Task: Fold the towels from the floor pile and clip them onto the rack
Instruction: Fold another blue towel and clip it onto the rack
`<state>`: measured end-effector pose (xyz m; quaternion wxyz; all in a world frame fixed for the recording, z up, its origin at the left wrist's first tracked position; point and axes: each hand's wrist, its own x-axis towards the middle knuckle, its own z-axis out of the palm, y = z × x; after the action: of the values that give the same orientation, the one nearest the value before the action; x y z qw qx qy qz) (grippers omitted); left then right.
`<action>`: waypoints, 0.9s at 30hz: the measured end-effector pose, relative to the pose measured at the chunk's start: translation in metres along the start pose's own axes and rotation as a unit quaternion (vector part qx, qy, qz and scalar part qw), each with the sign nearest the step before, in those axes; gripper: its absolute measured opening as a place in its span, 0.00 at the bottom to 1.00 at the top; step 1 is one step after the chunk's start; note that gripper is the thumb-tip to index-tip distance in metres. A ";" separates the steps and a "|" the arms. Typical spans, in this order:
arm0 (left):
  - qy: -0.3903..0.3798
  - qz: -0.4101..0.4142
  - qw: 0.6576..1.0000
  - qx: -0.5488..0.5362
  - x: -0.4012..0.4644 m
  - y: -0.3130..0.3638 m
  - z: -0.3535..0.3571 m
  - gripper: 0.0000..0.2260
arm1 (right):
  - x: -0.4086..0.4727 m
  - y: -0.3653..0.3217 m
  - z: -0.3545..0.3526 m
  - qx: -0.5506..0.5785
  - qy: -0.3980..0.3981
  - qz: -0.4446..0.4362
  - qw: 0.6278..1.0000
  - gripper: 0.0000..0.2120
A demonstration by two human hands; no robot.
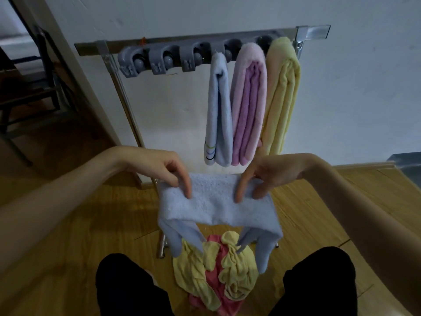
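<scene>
- My knees, in black trousers [127,288], framed the floor pile [216,272] at the near edge of the wooden floor [75,236]; yellow and pink towels lay crumpled there, not yet folded.
- Above the pile I held the light blue towel [216,206] in the air, folded into a band with its ends drooping toward the pile.
- My left hand [164,169] pinched the band's upper left edge, thumb and fingers curled round the cloth.
- My right hand [268,176] pinched the upper right edge in the same way. I judged the two-point grip kept the fold flat and level for the next fold.
- Beyond the towel stood the rack [205,41], its feet on the floor against the white wall [341,87].
- The clip bar [159,61] ran along the rack's top rail. Three grey clips toward its left end held nothing.
- Toward the right end hung three folded towels, touching side by side: a pale blue towel [217,115], a pink towel [248,106] and a yellow towel [281,96].
- The held towel was not yet clipped. I judged the free clip just left of the pale blue towel the nearest slot.
- A dark chair frame [34,87] stood at the far left, well apart from the rack; nothing stood between the held towel and the clips.
</scene>
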<state>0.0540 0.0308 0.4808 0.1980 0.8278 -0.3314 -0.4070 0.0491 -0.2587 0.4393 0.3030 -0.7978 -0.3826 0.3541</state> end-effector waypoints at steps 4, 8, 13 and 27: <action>0.032 -0.044 0.993 0.105 -0.002 0.003 -0.001 0.16 | 0.014 -0.004 0.002 -0.207 0.116 0.045 0.970 0.20; 0.245 -0.100 0.935 0.235 0.002 0.000 0.005 0.23 | 0.022 -0.008 -0.001 -0.280 0.284 0.074 0.914 0.20; 0.492 -0.070 0.830 0.254 0.018 0.003 -0.002 0.19 | 0.030 -0.019 -0.021 -0.357 0.436 0.080 0.822 0.21; 0.648 -0.122 0.651 0.375 0.036 0.015 -0.053 0.30 | 0.043 -0.048 -0.061 -0.357 0.680 0.022 0.640 0.15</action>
<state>0.1071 -0.0023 0.5017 -0.0165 0.9177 -0.1387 0.3719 0.0978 -0.2111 0.4958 0.1615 -0.8679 -0.1473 -0.4460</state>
